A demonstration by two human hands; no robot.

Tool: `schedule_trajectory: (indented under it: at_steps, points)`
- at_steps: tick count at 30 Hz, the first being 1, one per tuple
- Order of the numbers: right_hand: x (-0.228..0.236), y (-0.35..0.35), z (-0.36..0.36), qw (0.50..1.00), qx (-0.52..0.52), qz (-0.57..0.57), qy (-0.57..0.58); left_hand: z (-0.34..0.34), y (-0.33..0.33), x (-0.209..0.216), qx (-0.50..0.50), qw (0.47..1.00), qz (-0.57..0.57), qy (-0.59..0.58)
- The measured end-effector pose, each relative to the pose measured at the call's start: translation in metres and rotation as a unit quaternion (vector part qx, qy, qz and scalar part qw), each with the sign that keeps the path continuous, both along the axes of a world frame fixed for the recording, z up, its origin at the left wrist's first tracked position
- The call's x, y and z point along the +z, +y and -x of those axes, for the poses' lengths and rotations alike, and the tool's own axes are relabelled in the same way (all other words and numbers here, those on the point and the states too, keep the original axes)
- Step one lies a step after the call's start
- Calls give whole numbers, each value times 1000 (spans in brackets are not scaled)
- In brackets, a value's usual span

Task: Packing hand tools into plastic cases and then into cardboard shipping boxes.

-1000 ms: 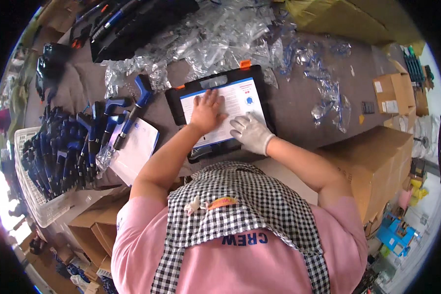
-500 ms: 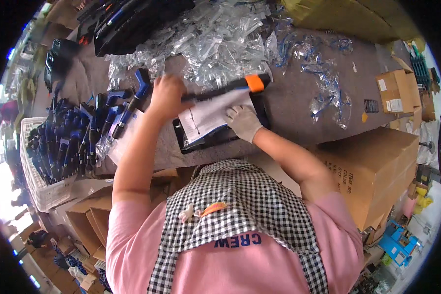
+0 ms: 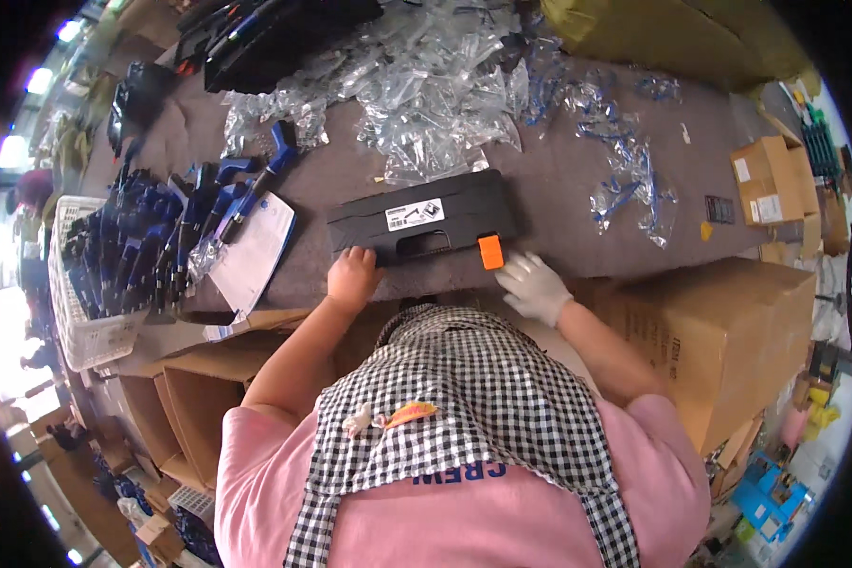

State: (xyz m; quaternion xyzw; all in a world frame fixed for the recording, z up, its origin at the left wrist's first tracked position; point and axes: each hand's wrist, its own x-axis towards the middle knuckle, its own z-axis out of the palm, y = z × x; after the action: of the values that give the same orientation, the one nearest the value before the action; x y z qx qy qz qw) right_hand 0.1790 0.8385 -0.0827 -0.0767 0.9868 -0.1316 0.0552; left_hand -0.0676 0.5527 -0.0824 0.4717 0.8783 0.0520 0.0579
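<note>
A black plastic tool case (image 3: 350, 220) lies closed in front of me, with a white label on its lid and a handle cut-out at its near side. My left hand (image 3: 353, 277), bare, has its fingers bent over the near left edge of the case. At the near right corner an orange latch (image 3: 491, 253) sticks out toward me. Just beside that latch is my right hand (image 3: 537, 288) in a pale glove, fingers stretched out and slightly apart. Whether its fingertips touch the case is hard to make out.
Blue-and-black tools fill a white crate (image 3: 99, 331) at left, beside a white booklet (image 3: 256, 248). Clear plastic bags (image 3: 412, 95) are heaped beyond the case; bags with blue parts (image 3: 634, 180) lie right. More black cases (image 3: 289, 43) are stacked far left. A large carton (image 3: 729, 331) stands near right.
The lid has come down over the white paper, and the case now lies shut. Both hands moved toward me to its near edge, the right one also to the right.
</note>
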Motion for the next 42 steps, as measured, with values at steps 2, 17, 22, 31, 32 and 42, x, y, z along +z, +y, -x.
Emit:
schedule_trajectory:
  at_steps: [2, 17, 22, 31, 32, 42]
  points:
    - [46, 6, 10, 983, -56, -8, -173, -2, -6, 6, -3, 1000, -20, -5]
    - [33, -2, 123, 977, -41, -156, -136, 35, 6, 23, -82, 988, 121, -41]
    - [27, -5, 123, 978, -42, -159, -131, 31, 3, 12, -70, 992, 100, -41]
    - [23, 3, 109, 986, -79, -123, -85, -23, 37, -21, 68, 988, 52, 127]
    - [18, 8, 102, 991, -90, -75, -64, -41, 57, 24, 27, 998, 19, 48]
    - [14, 65, 13, 942, -297, 61, 146, -65, 81, 29, 15, 997, -15, -72]
